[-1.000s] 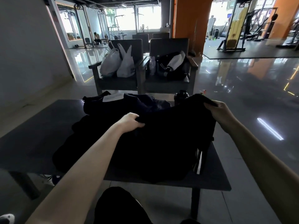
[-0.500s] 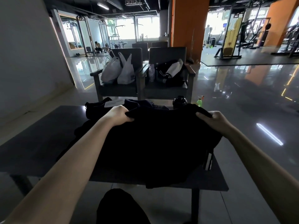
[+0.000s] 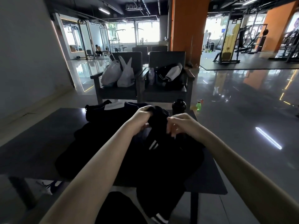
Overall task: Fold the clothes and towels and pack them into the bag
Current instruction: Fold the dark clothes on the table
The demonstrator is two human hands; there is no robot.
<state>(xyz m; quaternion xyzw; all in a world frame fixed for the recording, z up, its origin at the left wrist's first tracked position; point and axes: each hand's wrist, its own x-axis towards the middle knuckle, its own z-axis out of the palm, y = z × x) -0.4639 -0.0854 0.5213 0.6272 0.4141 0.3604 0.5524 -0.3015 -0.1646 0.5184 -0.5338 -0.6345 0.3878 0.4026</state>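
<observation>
A black garment with white stripes (image 3: pixel 159 157) hangs from my hands over the dark table (image 3: pixel 40 131), its lower end drooping past the near edge. My left hand (image 3: pixel 142 114) grips the bunched top of the garment. My right hand (image 3: pixel 181 123) is just to the right of it, fingers curled and pinching the same cloth. More dark clothes (image 3: pixel 97 143) lie spread on the table under my arms. A dark bag (image 3: pixel 100 110) with a white piece on top sits at the table's far side.
A black bottle (image 3: pixel 178 106) stands at the table's far right corner; a green bottle (image 3: pixel 198 106) is on the floor beyond. Two chairs behind hold white plastic bags (image 3: pixel 118 73) and a black-and-white jacket (image 3: pixel 169 76). A shoe (image 3: pixel 48 185) lies under the table.
My hands, earlier wide apart on the garment's top edge, have come together at the middle and bunched the cloth. The garment now hangs narrower and its white stripes show.
</observation>
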